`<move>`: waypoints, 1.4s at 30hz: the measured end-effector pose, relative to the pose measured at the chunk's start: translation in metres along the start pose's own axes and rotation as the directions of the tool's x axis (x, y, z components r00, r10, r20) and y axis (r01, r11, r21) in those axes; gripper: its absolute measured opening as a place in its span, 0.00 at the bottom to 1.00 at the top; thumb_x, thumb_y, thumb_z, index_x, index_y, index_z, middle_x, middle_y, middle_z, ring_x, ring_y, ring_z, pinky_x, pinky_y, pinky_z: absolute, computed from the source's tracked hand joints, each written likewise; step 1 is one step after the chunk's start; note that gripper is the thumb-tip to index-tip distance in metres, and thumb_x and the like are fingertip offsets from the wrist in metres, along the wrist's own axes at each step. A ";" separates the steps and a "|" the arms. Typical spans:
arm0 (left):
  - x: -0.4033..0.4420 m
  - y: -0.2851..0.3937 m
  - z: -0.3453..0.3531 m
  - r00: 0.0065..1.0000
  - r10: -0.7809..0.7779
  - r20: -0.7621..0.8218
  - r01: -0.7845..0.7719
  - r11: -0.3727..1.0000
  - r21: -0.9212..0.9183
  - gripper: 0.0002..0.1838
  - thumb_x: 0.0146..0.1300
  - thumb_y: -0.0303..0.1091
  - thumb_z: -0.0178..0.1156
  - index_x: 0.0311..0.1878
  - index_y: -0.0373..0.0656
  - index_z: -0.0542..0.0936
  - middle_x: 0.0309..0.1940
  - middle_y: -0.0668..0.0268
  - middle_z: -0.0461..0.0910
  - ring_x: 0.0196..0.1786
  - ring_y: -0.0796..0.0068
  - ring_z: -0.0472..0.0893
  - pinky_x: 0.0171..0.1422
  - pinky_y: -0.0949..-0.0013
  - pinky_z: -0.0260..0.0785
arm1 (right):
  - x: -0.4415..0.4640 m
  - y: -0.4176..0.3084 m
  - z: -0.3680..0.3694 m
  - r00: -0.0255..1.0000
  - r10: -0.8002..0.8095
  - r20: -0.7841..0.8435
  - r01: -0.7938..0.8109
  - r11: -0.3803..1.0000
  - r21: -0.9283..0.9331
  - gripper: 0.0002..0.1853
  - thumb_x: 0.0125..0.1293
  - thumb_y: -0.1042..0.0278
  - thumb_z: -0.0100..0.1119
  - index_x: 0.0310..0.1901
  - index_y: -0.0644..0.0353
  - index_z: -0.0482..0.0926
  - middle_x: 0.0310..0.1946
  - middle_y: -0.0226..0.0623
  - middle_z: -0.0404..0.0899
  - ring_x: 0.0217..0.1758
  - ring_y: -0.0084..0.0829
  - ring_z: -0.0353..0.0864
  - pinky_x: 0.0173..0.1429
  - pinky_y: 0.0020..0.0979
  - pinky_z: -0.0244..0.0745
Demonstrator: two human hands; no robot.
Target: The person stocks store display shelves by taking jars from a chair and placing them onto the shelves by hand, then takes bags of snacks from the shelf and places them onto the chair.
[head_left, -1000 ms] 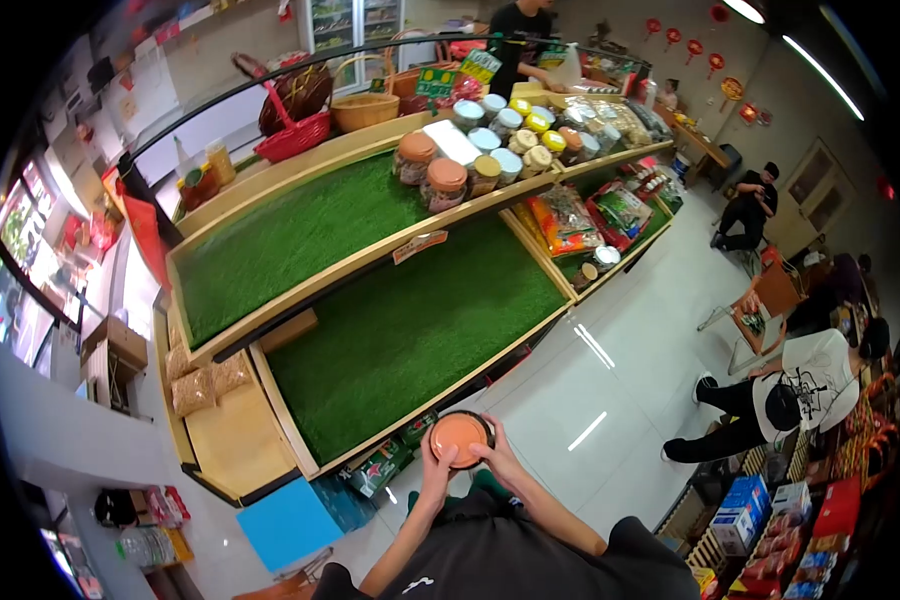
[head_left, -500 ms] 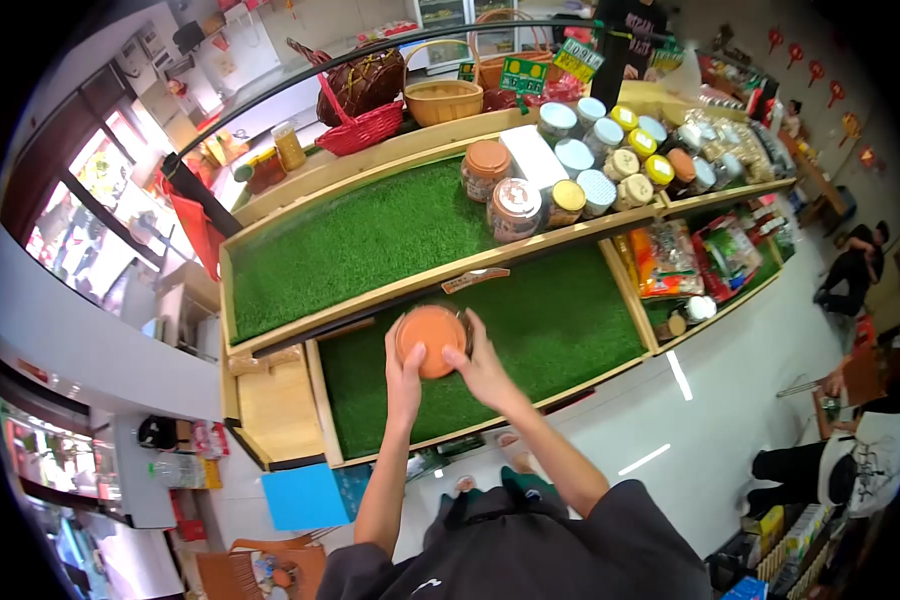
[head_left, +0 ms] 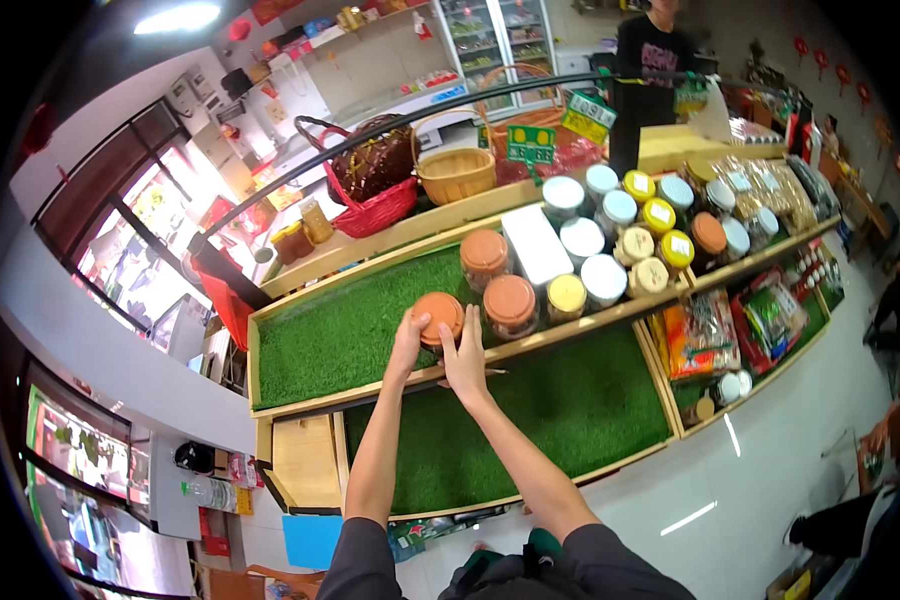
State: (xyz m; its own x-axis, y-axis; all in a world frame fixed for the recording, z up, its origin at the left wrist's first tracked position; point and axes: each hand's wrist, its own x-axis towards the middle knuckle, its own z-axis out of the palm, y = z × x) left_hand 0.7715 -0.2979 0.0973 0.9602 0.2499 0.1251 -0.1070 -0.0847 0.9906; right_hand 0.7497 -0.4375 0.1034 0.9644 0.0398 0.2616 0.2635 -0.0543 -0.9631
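A jar with an orange lid (head_left: pixel 438 314) is at the front of the upper green turf shelf (head_left: pixel 320 345), held between both hands. My left hand (head_left: pixel 406 348) wraps its left side, the thumb on the lid. My right hand (head_left: pixel 464 352) is against its right side, with fingers extended upward and the thumb at the lid's edge. Whether the jar's base touches the turf is hidden. Just right of my right hand stands another orange-lidded jar (head_left: pixel 511 303), with a third orange-lidded jar (head_left: pixel 484 255) behind. A white box (head_left: pixel 537 245) lies beside them.
Several jars with pale blue, yellow and beige lids, such as a yellow-lidded jar (head_left: pixel 567 294), crowd the shelf's right. Behind are a red basket (head_left: pixel 378 210) and a wooden basket (head_left: pixel 457 178). Below is a lower turf shelf (head_left: pixel 550 420). A person (head_left: pixel 652 60) stands at the back.
My hands have carried the orange-lidded jar from above the lower shelf to the upper shelf, beside the other orange-lidded jars. The view has tilted up, showing more of the room.
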 end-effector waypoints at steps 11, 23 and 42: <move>0.006 -0.023 0.012 0.994 -0.043 0.102 0.038 0.998 0.056 0.28 0.65 0.46 0.50 0.61 0.34 0.65 0.54 0.56 0.72 0.56 0.69 0.71 0.64 0.68 0.60 | -0.063 -0.020 -0.007 0.972 -0.210 0.105 0.195 0.972 0.132 0.32 0.65 0.74 0.50 0.70 0.58 0.52 0.73 0.48 0.42 0.74 0.44 0.48 0.68 0.37 0.59; -0.270 0.017 -0.111 0.864 0.450 -0.227 -0.239 0.762 0.602 0.18 0.65 0.37 0.53 0.56 0.42 0.72 0.54 0.57 0.75 0.61 0.56 0.71 0.71 0.52 0.53 | -0.237 0.130 0.048 0.950 0.091 0.298 -0.111 0.993 0.051 0.28 0.62 0.75 0.56 0.64 0.62 0.63 0.59 0.41 0.68 0.51 0.31 0.74 0.51 0.29 0.73; -0.997 -0.219 -0.186 -0.439 -0.806 -0.398 0.054 0.418 -0.907 0.28 0.59 0.54 0.53 0.55 0.42 0.72 0.50 0.60 0.76 0.51 0.65 0.72 0.52 0.60 0.66 | -0.651 0.128 0.328 -0.232 0.625 0.746 -0.262 0.698 -0.666 0.17 0.66 0.57 0.51 0.52 0.54 0.73 0.41 0.34 0.77 0.37 0.32 0.79 0.38 0.33 0.76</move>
State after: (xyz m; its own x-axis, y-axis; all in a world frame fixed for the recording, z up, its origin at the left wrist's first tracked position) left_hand -0.2104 -0.3494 -0.2343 -0.4382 0.3421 -0.8312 -0.2275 0.8525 0.4707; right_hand 0.1482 -0.1435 -0.2111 -0.0769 0.7010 -0.7090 -0.0531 -0.7130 -0.6992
